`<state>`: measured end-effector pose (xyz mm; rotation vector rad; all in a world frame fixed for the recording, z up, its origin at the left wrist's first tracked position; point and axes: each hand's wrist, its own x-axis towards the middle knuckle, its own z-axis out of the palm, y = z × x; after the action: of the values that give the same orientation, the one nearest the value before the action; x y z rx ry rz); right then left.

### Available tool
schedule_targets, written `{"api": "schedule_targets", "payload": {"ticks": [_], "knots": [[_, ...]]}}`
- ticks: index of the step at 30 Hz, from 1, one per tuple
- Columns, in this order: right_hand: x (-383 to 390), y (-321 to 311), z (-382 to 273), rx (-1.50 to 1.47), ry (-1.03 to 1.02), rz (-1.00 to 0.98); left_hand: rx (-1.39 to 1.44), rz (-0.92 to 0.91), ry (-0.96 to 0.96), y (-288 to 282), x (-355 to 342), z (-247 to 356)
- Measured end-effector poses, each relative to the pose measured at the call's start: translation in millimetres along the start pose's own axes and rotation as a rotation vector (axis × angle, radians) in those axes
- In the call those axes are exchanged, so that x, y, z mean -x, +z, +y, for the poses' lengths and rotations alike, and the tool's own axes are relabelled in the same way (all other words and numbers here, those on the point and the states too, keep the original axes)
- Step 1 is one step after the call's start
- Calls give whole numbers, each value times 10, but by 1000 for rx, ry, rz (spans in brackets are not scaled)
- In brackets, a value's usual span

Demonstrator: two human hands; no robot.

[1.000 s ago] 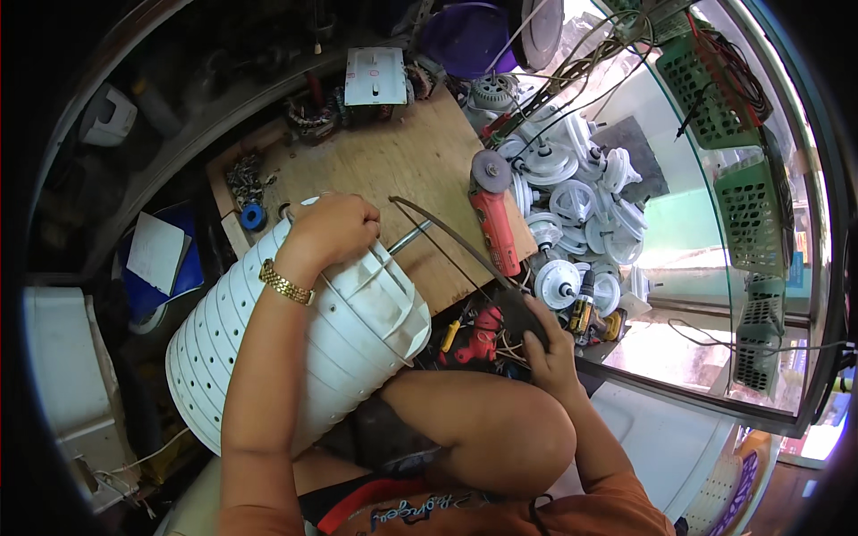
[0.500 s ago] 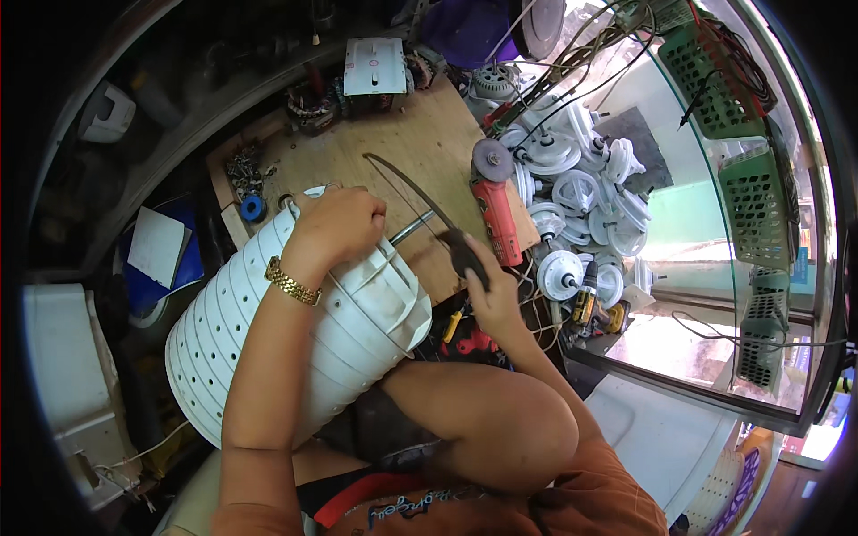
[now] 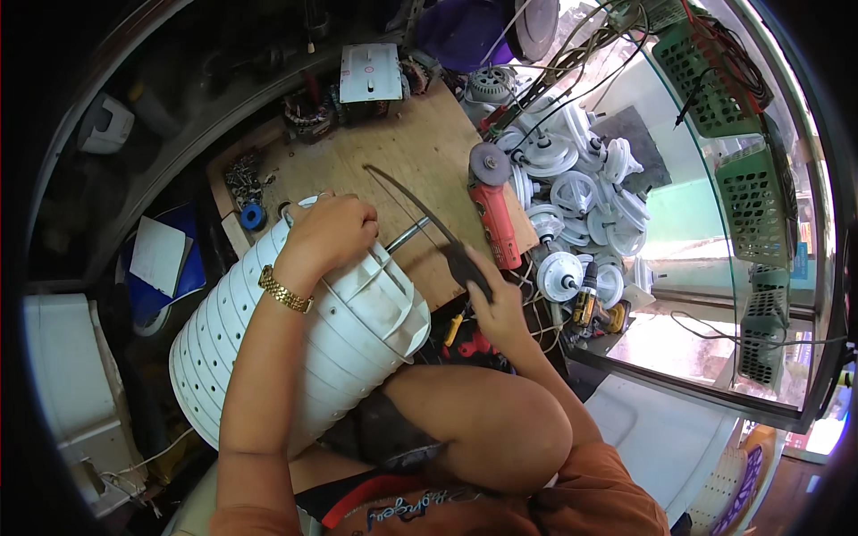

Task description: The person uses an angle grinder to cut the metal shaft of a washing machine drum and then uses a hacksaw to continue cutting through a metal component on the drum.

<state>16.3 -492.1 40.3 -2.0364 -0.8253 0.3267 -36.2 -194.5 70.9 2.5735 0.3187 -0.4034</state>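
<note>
A white perforated plastic drum lies on its side over my lap, a metal shaft projecting from its ribbed end. My left hand, below a gold watch, grips the rim of that end with curled fingers. In my right hand is the dark handle of a hacksaw, whose thin blade lies across or very close to the shaft; exact contact is unclear.
A wooden board carries a red angle grinder, metal bits and a blue roll. Right are white plastic parts, a yellow drill, cables, green baskets; left, a blue folder.
Since a second ago my right hand and the hacksaw have moved up and left, then slightly back down and right in the last half second. My left hand stays on the drum.
</note>
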Motion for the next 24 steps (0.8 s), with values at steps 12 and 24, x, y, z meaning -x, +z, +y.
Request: {"api": "schedule_targets", "payload": {"ticks": [12, 24], "knots": [[253, -253, -94, -38, 116, -46, -38, 58, 2, -78, 61, 99], [371, -293, -42, -35, 123, -40, -60, 37, -40, -188, 51, 131]]}}
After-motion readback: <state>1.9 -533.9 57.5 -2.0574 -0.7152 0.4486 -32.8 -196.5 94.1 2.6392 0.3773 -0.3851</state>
